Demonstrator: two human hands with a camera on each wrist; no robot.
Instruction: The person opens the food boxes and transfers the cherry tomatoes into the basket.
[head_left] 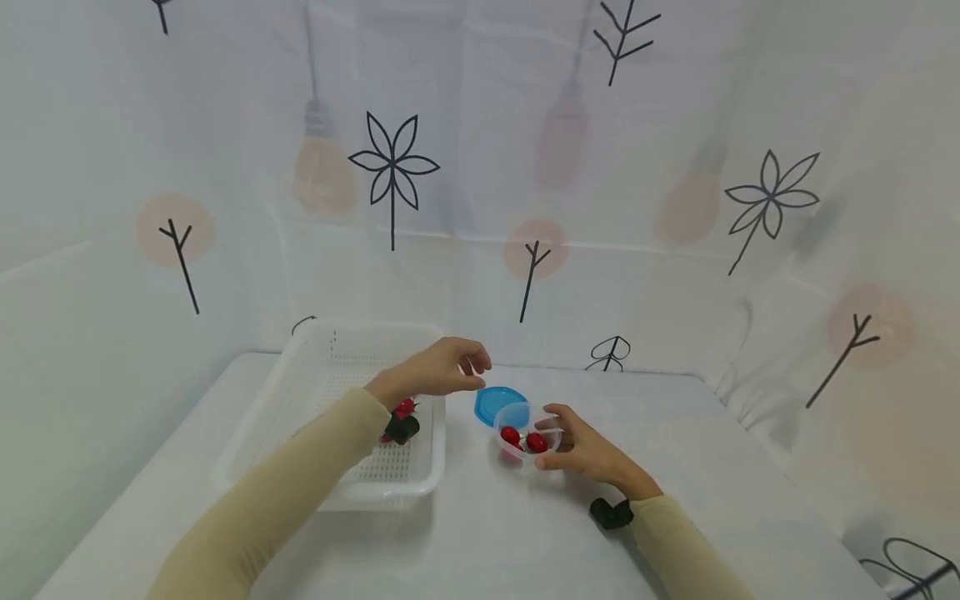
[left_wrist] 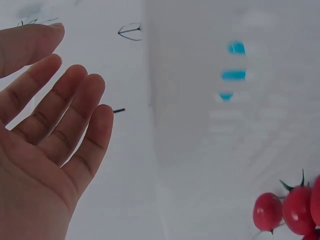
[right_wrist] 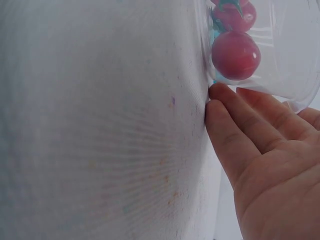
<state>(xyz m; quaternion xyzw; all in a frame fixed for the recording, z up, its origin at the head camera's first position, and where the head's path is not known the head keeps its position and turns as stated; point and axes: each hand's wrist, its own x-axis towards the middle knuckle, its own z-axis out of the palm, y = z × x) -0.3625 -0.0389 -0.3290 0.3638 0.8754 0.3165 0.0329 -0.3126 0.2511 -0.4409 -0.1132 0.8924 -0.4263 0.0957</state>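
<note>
My right hand holds a small clear plastic tub from its right side, thumb near and fingers on the far side. Several red cherry tomatoes lie in the tub, and the right wrist view shows the fingers against its wall. Above the right edge of a white plastic basket hovers my left hand, its fingers loosely bent with nothing between them. More cherry tomatoes sit inside the basket, partly hidden by the left wrist in the head view.
A blue lid lies on the white table, just behind the tub. Its blue shows through the basket's slots in the left wrist view. A printed white curtain hangs behind the table and along both sides.
</note>
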